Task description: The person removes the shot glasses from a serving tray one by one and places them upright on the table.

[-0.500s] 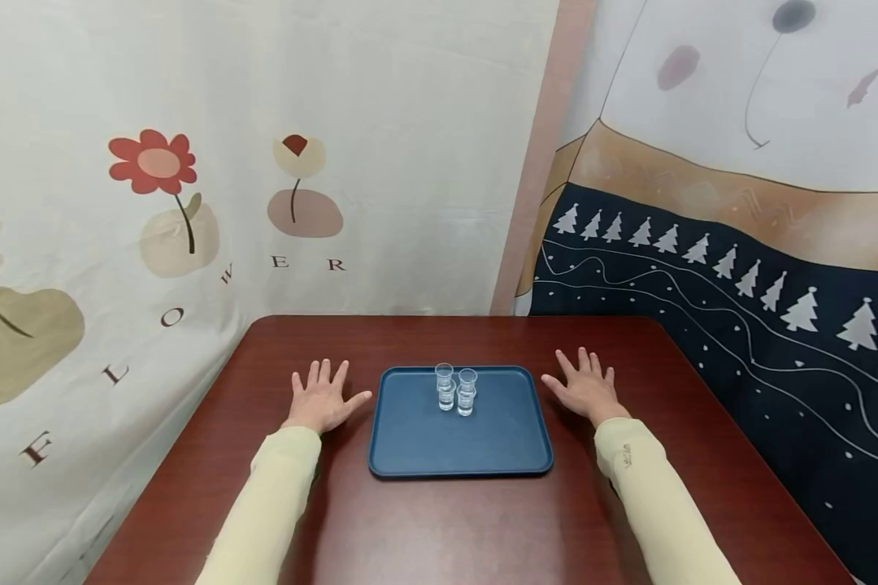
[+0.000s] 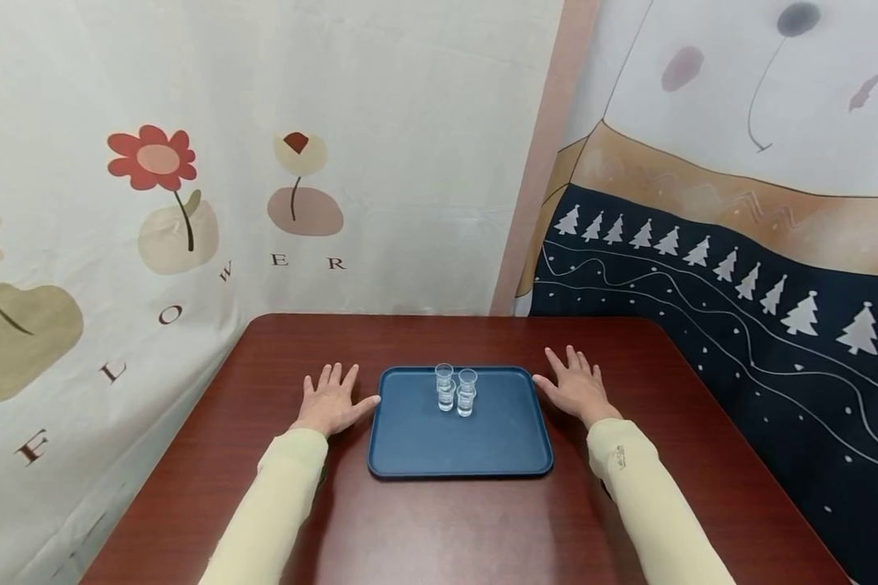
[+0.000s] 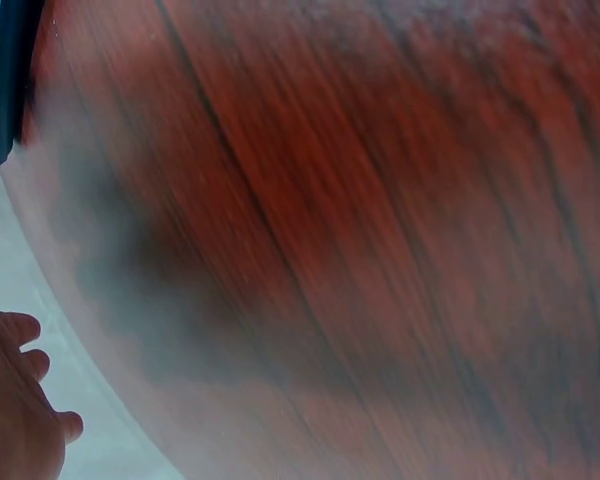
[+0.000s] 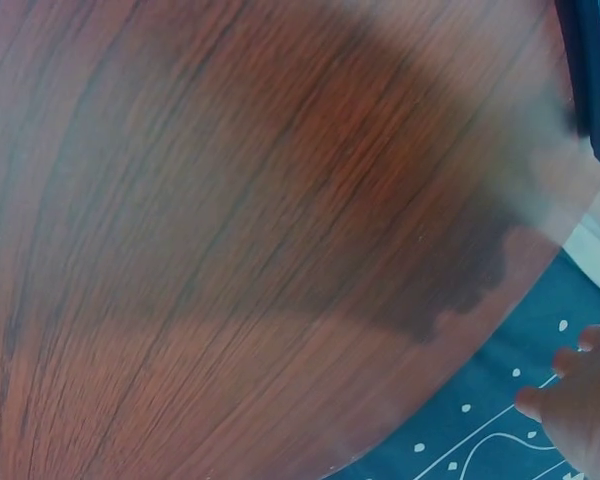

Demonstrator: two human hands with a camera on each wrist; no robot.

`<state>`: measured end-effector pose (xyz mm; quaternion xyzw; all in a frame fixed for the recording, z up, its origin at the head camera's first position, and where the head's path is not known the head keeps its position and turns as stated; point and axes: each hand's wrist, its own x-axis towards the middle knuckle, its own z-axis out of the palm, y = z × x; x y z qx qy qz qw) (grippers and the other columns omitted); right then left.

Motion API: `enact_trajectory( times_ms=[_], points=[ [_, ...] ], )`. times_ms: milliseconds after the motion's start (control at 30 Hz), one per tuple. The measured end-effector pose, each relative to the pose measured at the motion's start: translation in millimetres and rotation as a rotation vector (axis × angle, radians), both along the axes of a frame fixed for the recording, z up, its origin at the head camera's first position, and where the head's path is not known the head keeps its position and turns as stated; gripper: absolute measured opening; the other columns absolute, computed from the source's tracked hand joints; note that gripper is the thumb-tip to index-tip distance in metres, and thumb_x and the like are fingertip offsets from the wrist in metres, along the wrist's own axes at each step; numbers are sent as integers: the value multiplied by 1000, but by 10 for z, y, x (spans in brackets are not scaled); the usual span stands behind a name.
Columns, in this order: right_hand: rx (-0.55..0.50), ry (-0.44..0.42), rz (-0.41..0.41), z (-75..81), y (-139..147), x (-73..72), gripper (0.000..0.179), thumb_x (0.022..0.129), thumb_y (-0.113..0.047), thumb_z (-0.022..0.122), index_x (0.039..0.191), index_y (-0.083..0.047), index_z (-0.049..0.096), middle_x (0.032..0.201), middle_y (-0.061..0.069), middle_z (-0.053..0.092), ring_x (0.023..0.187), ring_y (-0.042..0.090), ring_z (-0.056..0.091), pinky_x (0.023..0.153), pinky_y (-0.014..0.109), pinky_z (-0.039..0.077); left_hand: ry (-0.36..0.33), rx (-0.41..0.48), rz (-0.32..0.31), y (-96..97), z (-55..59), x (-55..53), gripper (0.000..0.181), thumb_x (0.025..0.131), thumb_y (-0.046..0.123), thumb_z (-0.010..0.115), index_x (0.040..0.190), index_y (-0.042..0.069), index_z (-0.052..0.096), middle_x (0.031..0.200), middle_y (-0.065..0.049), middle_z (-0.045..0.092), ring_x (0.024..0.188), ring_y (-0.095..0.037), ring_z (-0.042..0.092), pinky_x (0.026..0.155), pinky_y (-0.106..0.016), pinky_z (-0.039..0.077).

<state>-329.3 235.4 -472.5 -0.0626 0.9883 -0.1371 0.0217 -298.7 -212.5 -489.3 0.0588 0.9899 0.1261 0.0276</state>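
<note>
Small clear glasses [image 2: 466,392] stand close together in two upright columns on a blue rectangular tray [image 2: 459,448], near its far edge. Left of the tray is my left hand [image 2: 331,406], fingers spread and pointing forward, its thumb tip right at the tray's left rim. My right hand [image 2: 578,392] lies spread likewise on the other side, thumb by the upper right rim. Neither hand holds anything. Fingertips of the left hand [image 3: 20,410] show at the lower left of the left wrist view; the right hand [image 4: 580,405] appears at the lower right of its own.
The tray rests on a dark red-brown wooden table [image 2: 439,536] with rounded far corners. Behind it hangs a pale curtain [image 2: 410,162] printed with flowers and letters. A dark cloth [image 2: 666,341] with white trees hangs along the right side.
Both hands have moved inward toward the tray, the left one to the right and the right one to the left. The tray and glasses have stayed in place.
</note>
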Motion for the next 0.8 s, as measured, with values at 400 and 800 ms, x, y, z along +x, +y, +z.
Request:
enact_trajectory(
  times_ms=[400, 800],
  points=[
    [-55, 23, 29, -57, -109, 17, 77, 100, -56, 46, 160, -14, 21, 162, 27, 9, 146, 49, 10, 115, 65, 8, -10, 20, -28, 116, 10, 33, 87, 95, 60, 52, 156, 3, 29, 156, -32, 24, 145, -49, 17, 113, -68, 6],
    [-103, 23, 73, -46, -318, 56, 74, 101, -51, 48, 160, -16, 22, 162, 25, 12, 147, 45, 14, 116, 62, 11, -36, 60, -30, 146, -73, 65, 84, 95, 59, 53, 154, 1, 33, 153, -32, 29, 142, -49, 23, 112, -69, 14]
  ],
)
